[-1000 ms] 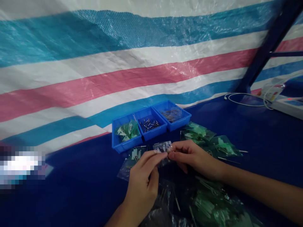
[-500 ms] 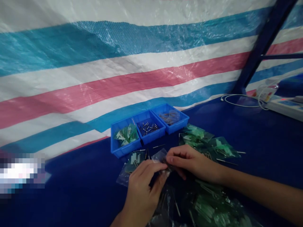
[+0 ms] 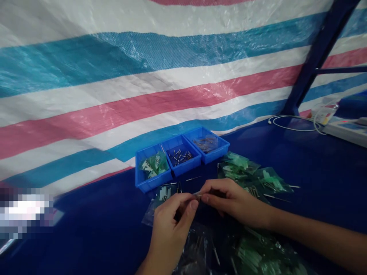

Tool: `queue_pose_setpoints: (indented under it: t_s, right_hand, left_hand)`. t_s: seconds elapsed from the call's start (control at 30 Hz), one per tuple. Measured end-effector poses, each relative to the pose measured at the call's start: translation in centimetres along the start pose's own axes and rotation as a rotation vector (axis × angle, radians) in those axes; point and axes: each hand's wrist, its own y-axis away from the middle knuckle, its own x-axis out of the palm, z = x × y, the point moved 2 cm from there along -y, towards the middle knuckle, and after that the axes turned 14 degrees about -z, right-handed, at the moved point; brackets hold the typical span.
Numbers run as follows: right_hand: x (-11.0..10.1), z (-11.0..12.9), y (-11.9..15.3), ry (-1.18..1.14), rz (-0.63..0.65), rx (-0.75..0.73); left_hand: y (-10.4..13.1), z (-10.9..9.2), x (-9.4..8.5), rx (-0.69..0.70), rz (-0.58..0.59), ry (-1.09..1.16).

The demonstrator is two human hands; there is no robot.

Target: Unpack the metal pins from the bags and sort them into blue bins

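Observation:
My left hand [image 3: 171,225] and my right hand [image 3: 236,198] meet over the blue table, both pinched on a small clear plastic bag [image 3: 197,196]. The bag looks gathered narrow between the fingertips; thin metal-looking pieces seem to be inside, mostly hidden by my fingers. Just left of my left hand lies a greenish bag [image 3: 164,193] with pale strips and thin pins. Below my hands are clear bags [image 3: 195,244] of slim metal pins and a pile of green bags [image 3: 255,256].
Beyond my hands stand three joined blue bins: one with green bags [image 3: 155,164], one with loose metal pins [image 3: 180,156], one with a clear bag [image 3: 208,143]. More green bags [image 3: 271,179] lie at right. A white device [image 3: 346,130] with a cable sits far right, before a striped sheet [image 3: 172,88].
The clear bag, spread upward between my hands before, is now gathered narrow at the fingertips. My left thumb has come up beside it. The view has tipped slightly upward.

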Motion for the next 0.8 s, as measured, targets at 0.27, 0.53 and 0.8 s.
queue_pose_setpoints:
  t_s: [0.27, 0.53, 0.8]
  right_hand:
    - [-0.31, -0.20, -0.46, -0.190, -0.043, 0.159]
    - [-0.22, -0.55, -0.52, -0.215, 0.014, 0.154]
    - [-0.26, 0.05, 0.26, -0.079, 0.055, -0.042]
  left_hand:
    - [0.35, 0.32, -0.15, 0.113, -0.066, -0.031]
    - [0.36, -0.12, 0.03, 0.248, 0.012, 0.025]
    - [-0.09, -0.02, -0.38, 0.038, -0.079, 0.009]
